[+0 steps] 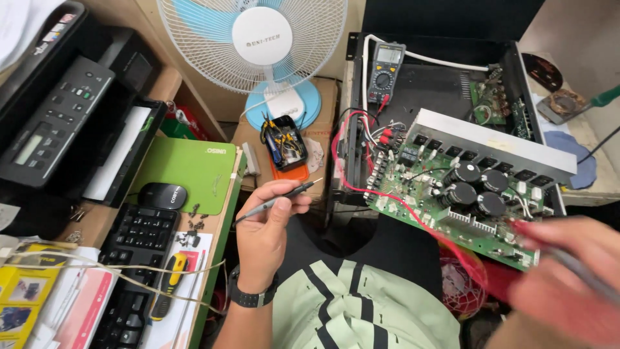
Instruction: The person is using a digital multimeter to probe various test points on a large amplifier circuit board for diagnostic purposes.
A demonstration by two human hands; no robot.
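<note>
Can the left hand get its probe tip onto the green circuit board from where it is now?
Probably yes: the left hand holds the black probe pointing toward the green circuit board, with only open space and a red wire between them.

Open gap — left hand (pixel 268 223) to circuit board (pixel 452 200)

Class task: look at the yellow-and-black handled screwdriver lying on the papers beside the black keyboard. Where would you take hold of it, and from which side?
Take the yellow-and-black handled screwdriver by its thick handle, coming from above. It lies flat on the white papers with the handle's upper side bare, but the black keyboard crowds its left side and a pale cord crosses near it, so a top grip across the handle looks the least obstructed.
</note>
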